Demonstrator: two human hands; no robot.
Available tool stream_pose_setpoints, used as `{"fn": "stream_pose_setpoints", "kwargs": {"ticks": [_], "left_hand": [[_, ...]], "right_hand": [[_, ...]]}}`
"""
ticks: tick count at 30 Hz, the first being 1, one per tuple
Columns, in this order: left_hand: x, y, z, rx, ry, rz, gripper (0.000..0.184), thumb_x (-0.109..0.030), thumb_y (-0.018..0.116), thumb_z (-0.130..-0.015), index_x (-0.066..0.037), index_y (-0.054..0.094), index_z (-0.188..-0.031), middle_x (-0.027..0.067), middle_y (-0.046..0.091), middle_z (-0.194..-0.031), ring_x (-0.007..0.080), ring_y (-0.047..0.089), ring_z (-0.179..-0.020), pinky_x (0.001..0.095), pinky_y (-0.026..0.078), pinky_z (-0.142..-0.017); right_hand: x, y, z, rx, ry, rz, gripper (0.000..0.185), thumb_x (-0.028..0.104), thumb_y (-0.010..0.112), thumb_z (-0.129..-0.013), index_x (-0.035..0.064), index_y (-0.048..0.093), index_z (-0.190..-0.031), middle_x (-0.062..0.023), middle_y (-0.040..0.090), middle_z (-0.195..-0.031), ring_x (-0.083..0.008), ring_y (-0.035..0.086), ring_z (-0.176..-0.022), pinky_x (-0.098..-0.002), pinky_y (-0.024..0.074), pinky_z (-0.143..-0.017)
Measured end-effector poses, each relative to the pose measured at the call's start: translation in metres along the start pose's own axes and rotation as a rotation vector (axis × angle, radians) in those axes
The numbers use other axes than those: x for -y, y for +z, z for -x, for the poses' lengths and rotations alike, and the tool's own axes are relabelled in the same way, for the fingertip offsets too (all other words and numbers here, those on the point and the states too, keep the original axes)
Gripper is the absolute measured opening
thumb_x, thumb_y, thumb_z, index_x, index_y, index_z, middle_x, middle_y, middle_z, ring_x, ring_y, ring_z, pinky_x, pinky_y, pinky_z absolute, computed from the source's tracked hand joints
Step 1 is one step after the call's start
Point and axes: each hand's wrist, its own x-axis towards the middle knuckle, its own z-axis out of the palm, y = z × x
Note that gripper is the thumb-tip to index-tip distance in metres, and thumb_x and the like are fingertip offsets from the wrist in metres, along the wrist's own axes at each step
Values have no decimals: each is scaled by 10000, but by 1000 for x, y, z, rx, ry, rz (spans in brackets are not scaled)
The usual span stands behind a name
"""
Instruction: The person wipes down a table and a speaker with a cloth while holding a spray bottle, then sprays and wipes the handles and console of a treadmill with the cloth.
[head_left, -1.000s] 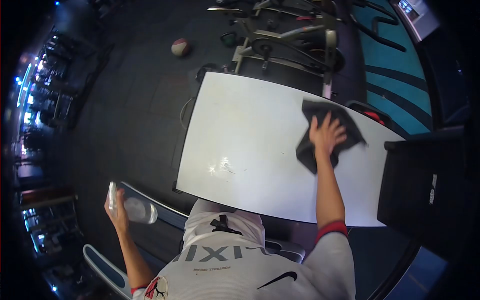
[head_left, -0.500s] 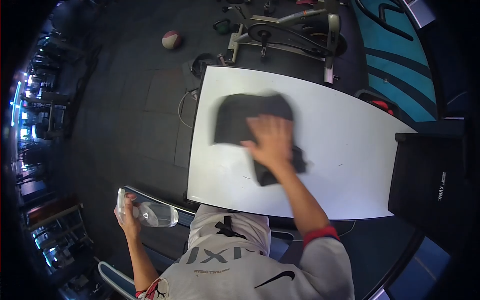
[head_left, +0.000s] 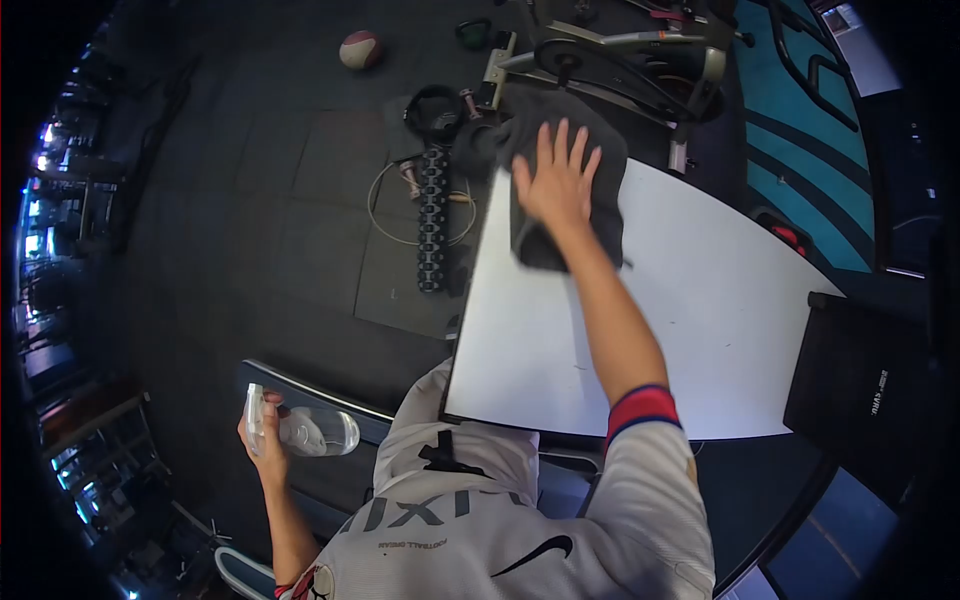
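Note:
Spread wide, the fingers of my right hand [head_left: 562, 185] lie flat on a dark grey towel [head_left: 604, 200]. The towel covers the far left corner of a white tabletop [head_left: 700, 300], and part of it hangs past the edge. Away from the table, low on the left, my left hand [head_left: 264, 440] grips a clear spray bottle [head_left: 325, 433] by its neck. The bottle is tilted on its side, its base toward the right. My left fingers wrap around the white top and partly hide it.
A foam-knobbed roller [head_left: 432, 220], a looped cable [head_left: 375, 205] and a black ring-shaped item [head_left: 434, 112] lie on the floor left of the table. Beyond stand an exercise bike [head_left: 620, 60], a ball [head_left: 359, 50] and a kettlebell [head_left: 473, 34]. A black panel [head_left: 850, 360] borders the right side.
My right hand has pushed the towel from the table's middle to its far left corner. The view has shifted, showing more floor beside the table. My left hand still holds the bottle.

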Motion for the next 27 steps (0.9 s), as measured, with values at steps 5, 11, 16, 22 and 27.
{"fn": "stream_pose_setpoints", "kwargs": {"ticks": [5, 11, 16, 22, 27], "left_hand": [[20, -20, -3, 16, 33, 73, 318, -326, 597, -978, -21, 668, -1030, 61, 629, -1014, 144, 598, -918, 310, 493, -771], [50, -18, -22, 72, 34, 58, 322, -318, 598, -983, -13, 670, -1056, 58, 654, -1015, 136, 604, -904, 299, 487, -772], [53, -11, -38, 101, 75, 87, 320, -312, 586, -989, -11, 677, -1049, 58, 643, -1055, 158, 599, -985, 316, 498, -788], [48, -16, -44, 154, 144, 58, 318, -303, 583, -989, -5, 677, -1050, 70, 641, -1051, 162, 601, -974, 317, 496, -776], [28, 2, -49, 198, 202, 6, 325, -304, 578, -988, 1, 677, -1045, 77, 646, -1039, 162, 604, -955, 315, 495, -771]], "right_hand": [[25, 18, -27, -60, 148, -7, 672, 448, 410, -991, 16, 378, -1505, -254, 340, -1558, -476, 232, -1462, -620, 133, -1182], [94, -67, 171, 154, -164, -188, 618, 408, 522, -949, 95, 444, -1475, -256, 332, -1553, -492, 241, -1447, -635, 153, -1171], [-18, -109, 302, 230, 113, 58, 657, 457, 653, -837, 221, 519, -1436, -183, 378, -1552, -431, 294, -1447, -636, 224, -1137], [-215, -90, 266, 245, 885, 423, 547, 419, 471, -973, 117, 512, -1427, -266, 450, -1476, -482, 399, -1364, -594, 375, -1063], [54, -61, 207, 71, 215, 219, 537, 348, 414, -989, 42, 484, -1424, -306, 388, -1496, -492, 305, -1414, -591, 205, -1174]]}}
